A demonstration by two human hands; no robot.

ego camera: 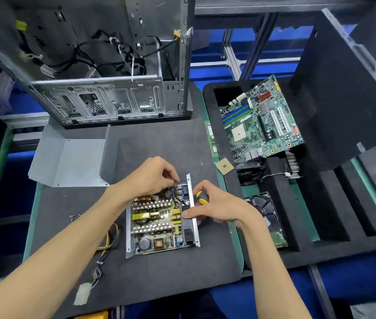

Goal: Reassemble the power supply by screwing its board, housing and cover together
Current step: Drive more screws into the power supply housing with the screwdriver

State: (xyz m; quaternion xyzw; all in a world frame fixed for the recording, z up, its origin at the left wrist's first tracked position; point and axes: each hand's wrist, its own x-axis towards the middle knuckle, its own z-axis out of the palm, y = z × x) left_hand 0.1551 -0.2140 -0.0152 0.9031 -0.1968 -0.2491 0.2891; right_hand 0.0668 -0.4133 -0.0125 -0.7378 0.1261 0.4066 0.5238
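The power supply board, green with coils, heat sinks and capacitors, lies in its open metal housing on the black mat. My left hand pinches a black wire bundle at the board's far corner. My right hand holds a yellow-and-black screwdriver in its palm while its fingers press on the housing's right wall. The grey metal cover lies open side up to the far left. The supply's wire harness trails off to the left.
An empty PC case stands at the back. A foam tray to the right holds a motherboard, a fan and a hard drive. A CPU and a RAM stick lie by the tray. Loose screws sit left.
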